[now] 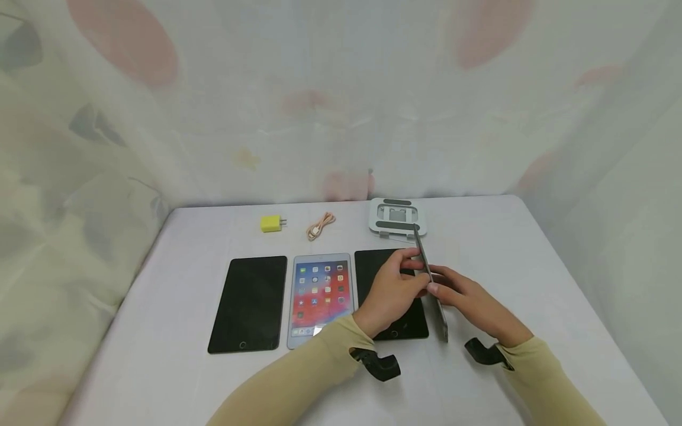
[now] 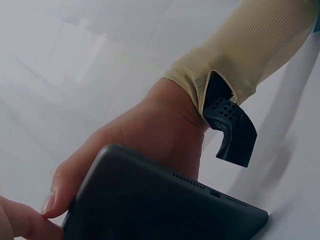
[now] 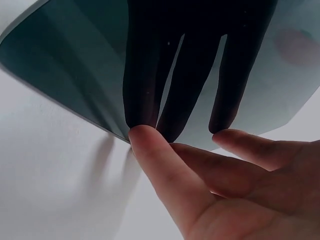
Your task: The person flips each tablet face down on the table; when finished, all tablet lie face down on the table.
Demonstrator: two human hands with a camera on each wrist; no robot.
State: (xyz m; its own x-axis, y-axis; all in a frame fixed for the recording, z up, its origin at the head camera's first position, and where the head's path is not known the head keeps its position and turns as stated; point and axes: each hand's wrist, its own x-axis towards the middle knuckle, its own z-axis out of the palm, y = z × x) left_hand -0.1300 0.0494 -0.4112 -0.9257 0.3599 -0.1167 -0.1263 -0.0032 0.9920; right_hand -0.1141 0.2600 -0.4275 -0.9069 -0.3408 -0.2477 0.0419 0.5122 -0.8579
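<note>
Tablet (image 2: 150, 200) held on edge: right hand (image 1: 474, 299) grips it, left hand (image 1: 391, 293) too, far as I see; black tablet (image 1: 407, 316) lies beside.

1. We are looking into a small curtained booth, more like a recording set; we cannot tell what building holds it.
2. We see pale drapes (image 1: 341, 106) with pink and grey shapes around a white worktop (image 1: 479, 236).
3. We spot black wrist cameras (image 1: 382, 367).
</note>
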